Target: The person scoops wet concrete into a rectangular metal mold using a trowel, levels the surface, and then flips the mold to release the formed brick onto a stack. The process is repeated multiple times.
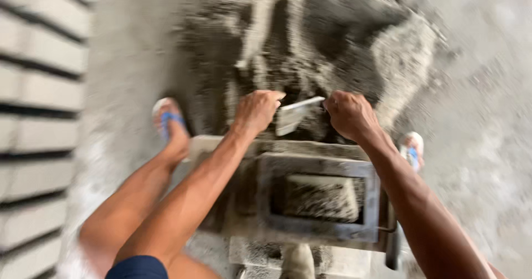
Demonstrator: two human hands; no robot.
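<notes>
My left hand (256,111) and my right hand (348,114) both grip a flat pale scraper board (296,114), one at each end. The board is held at the near edge of a grey pile of damp cement mix (310,41). Just below my hands sits a metal block mould (316,198), a rectangular steel frame with grey mix inside its opening. The picture is motion-blurred.
Rows of pale finished blocks (39,118) lie on the floor at the left. My left foot in a blue-strapped sandal (169,121) stands beside the pile, my right foot (413,149) at the right. Grey concrete floor (487,118) stretches to the right.
</notes>
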